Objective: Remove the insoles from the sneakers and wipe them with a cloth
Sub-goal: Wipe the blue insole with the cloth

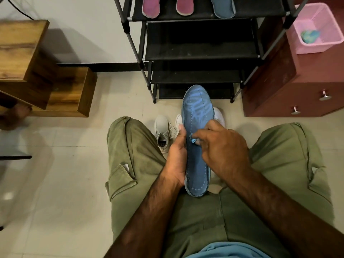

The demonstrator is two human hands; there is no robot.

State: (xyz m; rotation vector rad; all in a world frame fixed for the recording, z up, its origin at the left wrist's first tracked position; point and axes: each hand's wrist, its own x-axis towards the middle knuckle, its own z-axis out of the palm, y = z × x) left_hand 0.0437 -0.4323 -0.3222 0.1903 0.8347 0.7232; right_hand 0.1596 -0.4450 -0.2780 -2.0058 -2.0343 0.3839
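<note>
Two hands in frame, head view, looking down past the knees of a seated person in olive trousers (130, 155).

Left hand (176, 155): grips the blue insole (197, 112) along its left edge, thumb laid up the edge, remaining fingers wrapped underneath and out of sight.

Right hand (221, 146): on top of the insole at mid-length, fingers curled and bunched, pinching a small light-blue cloth (193, 140) against the insole's upper face. Only a scrap of the cloth shows past the fingertips.

Insole position: held off the floor between the knees, top face up, toe end pointing away toward the shoe rack (201, 53), heel end near the lap. Light stitching runs round its border, pale marks at the toe.

Floor: one grey-white sneaker (163, 133) stands just left of the left hand, opening toward the camera. A second white sneaker (219, 116) is mostly hidden behind the insole.

Rack, top shelf: two pink insoles (151, 6) and another blue one (223, 6), side by side.

Right of rack: maroon cabinet (297, 90) bearing a pink basket (320, 15) with a blue-green item inside, identity unclear. Left: wooden shelving (37, 71).
</note>
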